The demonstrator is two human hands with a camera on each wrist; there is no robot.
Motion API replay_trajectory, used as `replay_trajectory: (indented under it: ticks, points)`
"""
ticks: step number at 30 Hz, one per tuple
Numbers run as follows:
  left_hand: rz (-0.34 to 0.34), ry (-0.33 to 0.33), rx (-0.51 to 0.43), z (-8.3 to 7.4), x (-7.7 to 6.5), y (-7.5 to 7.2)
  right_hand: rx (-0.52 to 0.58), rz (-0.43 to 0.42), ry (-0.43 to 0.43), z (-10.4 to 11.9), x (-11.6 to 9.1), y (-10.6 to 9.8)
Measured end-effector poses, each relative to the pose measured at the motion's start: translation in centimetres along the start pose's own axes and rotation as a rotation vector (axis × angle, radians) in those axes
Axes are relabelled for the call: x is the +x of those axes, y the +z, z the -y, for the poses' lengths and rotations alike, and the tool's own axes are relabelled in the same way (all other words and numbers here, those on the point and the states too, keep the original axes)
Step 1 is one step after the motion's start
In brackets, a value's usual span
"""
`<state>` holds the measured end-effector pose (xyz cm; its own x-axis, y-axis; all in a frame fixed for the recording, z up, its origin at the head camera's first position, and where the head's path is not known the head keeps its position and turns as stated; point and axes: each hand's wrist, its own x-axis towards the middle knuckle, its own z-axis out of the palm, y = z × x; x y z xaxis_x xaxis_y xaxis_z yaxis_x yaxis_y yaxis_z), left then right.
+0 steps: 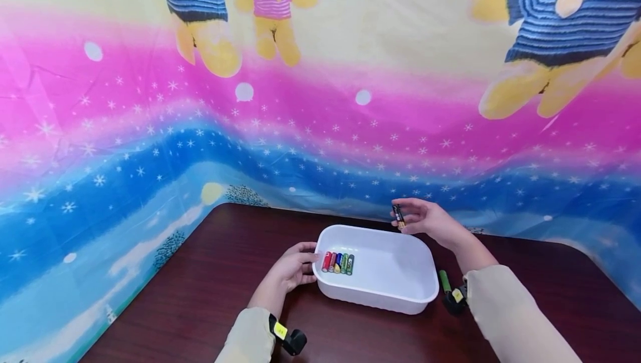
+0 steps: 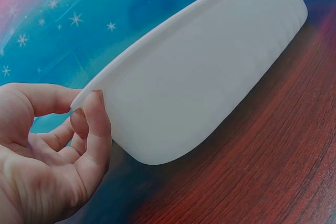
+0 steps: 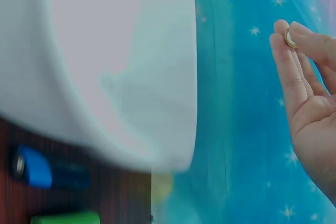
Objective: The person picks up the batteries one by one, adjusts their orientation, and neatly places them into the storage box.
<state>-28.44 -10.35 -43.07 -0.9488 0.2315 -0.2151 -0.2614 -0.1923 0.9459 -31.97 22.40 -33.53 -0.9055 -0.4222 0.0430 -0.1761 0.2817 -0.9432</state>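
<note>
A white plastic tub (image 1: 395, 293) stands on the dark table. Its left rim is pinched by my left hand (image 1: 292, 267), some of whose fingers (image 2: 97, 129) press the outer wall in the left wrist view. Inside, at the left end, several batteries (image 1: 338, 263) in red, blue and green lie side by side in a row. Above the far right rim, my right hand (image 1: 425, 221) holds a black and gold battery (image 1: 398, 215) between thumb and fingertips. The right wrist view shows just the end of that battery (image 3: 290, 38).
Right of the tub lies a green battery (image 1: 444, 281), partly hidden by the right wrist's camera (image 1: 454, 299). A blue and black battery (image 3: 50, 170) lies near it in the right wrist view. A printed cloth (image 1: 320, 101) hangs behind the wood-grain table (image 1: 190, 296).
</note>
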Motion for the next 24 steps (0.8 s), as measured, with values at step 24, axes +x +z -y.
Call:
replay_trajectory:
  ticks: [24]
  points:
    - [-0.008,-0.001,-0.014,0.0,0.1,0.0,0.101,0.144,0.026,-0.9,4.5,2.6]
